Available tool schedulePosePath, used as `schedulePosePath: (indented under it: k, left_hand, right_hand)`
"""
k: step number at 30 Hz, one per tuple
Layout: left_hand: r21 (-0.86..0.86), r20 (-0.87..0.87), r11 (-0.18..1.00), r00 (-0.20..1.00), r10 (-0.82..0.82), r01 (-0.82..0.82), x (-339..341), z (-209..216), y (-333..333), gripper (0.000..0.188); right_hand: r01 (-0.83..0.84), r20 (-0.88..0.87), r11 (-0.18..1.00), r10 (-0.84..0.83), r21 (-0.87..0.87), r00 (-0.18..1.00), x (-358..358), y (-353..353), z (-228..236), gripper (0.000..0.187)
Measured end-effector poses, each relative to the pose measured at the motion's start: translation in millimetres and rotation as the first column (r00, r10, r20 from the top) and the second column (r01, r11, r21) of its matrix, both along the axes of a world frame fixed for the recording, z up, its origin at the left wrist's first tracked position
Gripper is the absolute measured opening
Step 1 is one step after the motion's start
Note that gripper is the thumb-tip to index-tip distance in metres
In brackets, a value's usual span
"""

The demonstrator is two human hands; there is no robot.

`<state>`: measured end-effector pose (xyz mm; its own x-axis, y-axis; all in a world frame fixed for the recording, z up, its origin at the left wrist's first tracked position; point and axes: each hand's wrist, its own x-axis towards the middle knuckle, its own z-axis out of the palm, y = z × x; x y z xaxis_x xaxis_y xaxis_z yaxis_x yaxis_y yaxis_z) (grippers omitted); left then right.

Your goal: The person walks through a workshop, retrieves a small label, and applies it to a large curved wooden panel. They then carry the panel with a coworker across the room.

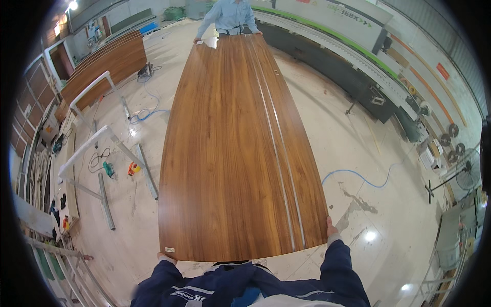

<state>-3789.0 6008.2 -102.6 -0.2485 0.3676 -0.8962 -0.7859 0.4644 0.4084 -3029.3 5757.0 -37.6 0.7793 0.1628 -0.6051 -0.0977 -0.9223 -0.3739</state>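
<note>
A long wood-grain door panel (220,148) stretches away from me, flat side up, with two thin silvery strips running along its right part. My left hand (166,258) grips its near left corner, beside a small pale label (170,250); the fingers go under the edge. At the near right side my right hand (331,226) is closed on the panel's edge, its fingertips partly hidden beneath. Across from me, a person in a light blue shirt (232,18) holds the far end with both hands. White paper (211,42) lies at that far end.
White trestle stands (92,143) are on the left, near a green power tool (108,169). More brown panels (110,64) lean farther back. A long machine (327,48) runs along the right, with a blue hose (358,175) on the floor and a fan (466,171) at far right.
</note>
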Motion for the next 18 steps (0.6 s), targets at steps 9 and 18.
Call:
schedulePosePath:
  k: [9,18]
  left_hand:
    - [-0.122,-0.033,0.982,0.989,-0.146,0.141,-59,-8,-23,0.062]
    - [-0.124,-0.078,0.943,0.944,-0.320,0.310,-194,5,48,0.057]
  right_hand:
    - [0.190,-0.042,0.975,-0.187,0.112,0.982,-124,-118,44,0.122]
    - [0.466,-0.108,0.866,-0.453,0.182,0.885,-348,-194,44,0.116]
